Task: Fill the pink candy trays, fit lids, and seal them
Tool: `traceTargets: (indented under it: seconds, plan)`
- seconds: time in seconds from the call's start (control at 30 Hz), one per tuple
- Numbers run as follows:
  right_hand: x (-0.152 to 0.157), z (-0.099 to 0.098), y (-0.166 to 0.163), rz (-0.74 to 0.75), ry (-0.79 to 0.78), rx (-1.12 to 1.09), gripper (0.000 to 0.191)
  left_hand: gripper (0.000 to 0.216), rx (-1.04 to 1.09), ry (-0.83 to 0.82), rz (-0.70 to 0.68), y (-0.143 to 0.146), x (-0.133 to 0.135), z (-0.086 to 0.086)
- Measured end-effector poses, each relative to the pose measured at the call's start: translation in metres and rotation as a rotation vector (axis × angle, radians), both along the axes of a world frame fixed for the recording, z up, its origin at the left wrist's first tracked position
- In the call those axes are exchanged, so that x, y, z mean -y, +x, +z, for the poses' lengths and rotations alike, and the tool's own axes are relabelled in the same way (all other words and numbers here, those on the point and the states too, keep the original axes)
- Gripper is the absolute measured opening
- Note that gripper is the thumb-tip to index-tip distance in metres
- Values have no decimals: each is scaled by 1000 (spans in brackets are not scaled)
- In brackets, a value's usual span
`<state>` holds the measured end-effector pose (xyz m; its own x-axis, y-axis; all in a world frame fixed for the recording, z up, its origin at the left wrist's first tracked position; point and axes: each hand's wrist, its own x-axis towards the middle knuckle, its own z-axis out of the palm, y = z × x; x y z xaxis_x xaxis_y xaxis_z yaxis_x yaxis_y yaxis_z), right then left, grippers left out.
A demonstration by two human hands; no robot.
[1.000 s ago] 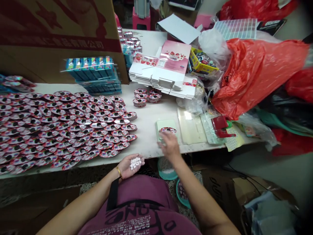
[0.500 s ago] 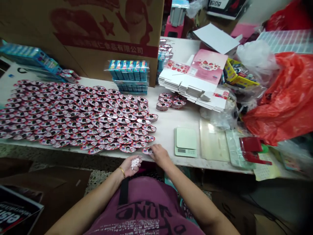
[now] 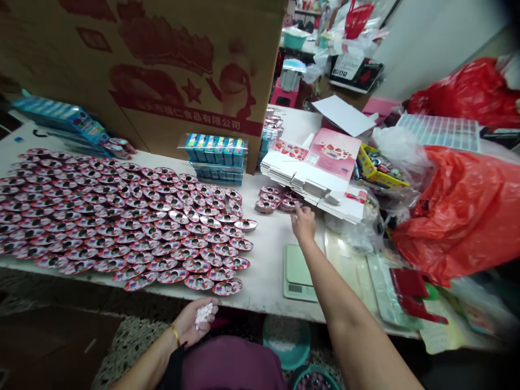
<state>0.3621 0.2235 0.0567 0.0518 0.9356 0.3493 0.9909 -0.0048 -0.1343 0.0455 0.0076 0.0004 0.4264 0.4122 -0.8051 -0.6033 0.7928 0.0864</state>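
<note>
Now right hand [image 3: 304,223] points at small tins [image 3: 273,200]; left hand [image 3: 194,326] cups tablets [image 3: 203,314].

The oval tins [image 3: 122,216] are showing pink-red lids with silver rims and dark centres. The tablets [image 3: 203,314] in the left hand [image 3: 190,327] are showing white, and its wrist is wearing 1 gold bracelet [image 3: 175,334]. The brown cardboard box [image 3: 162,70] is carrying red print. The flat cartons [image 3: 325,162] are showing pink and white with what may be strawberries. The scale [image 3: 298,268] is looking pale green.
</note>
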Motion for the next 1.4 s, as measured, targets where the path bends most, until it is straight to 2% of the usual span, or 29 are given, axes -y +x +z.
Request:
traceTargets:
  seconds: [0.1, 0.2, 0.27, 0.4, 0.5, 0.57, 0.63, 0.7, 0.77, 0.8, 0.87, 0.97, 1.17, 1.4]
  plan:
    - [-36, -4, 4, 19, -51, 79, 36, 6, -29, 6, 56, 0, 7, 4]
    - [-30, -5, 6, 52, -65, 105, 30, 8, -11, 2, 74, 1, 10, 6]
    - [-3, 1, 14, 73, -72, 149, 21, 9, 28, 7, 63, 3, 10, 8]
    - [85, 14, 38, 175, -134, 277, 15, 9, 116, 42, -8, 15, 5, 15]
    - [145, 12, 47, 205, -210, 288, 15, 13, 110, 57, -80, 32, -4, 24]
    - [170, 8, 45, 186, -235, 239, 14, 16, 88, 66, -119, 46, -10, 32]
    - [187, 4, 32, 146, -203, 138, 18, 18, 104, 99, -150, 60, -15, 40]
    - [204, 5, 6, 141, -140, -9, 25, 20, 155, 144, -175, 73, -19, 46]
    - [221, 10, -30, 244, -125, -150, 29, 21, 178, 159, -187, 83, -21, 47]
    - [230, 12, -49, 346, -158, -192, 30, 20, 177, 157, -188, 86, -20, 45]
    - [245, 14, -83, 486, -241, -179, 29, 20, 169, 146, -190, 91, -17, 41]
    - [254, 10, -104, 488, -336, -120, 24, 18, 168, 111, -208, 93, -10, 33]
    - [253, 5, -91, 569, -392, -75, 13, 14, 160, 42, -243, 92, -2, 27]
    - [254, 9, -94, 527, -410, -74, 14, 12, 147, 42, -248, 95, -6, 21]
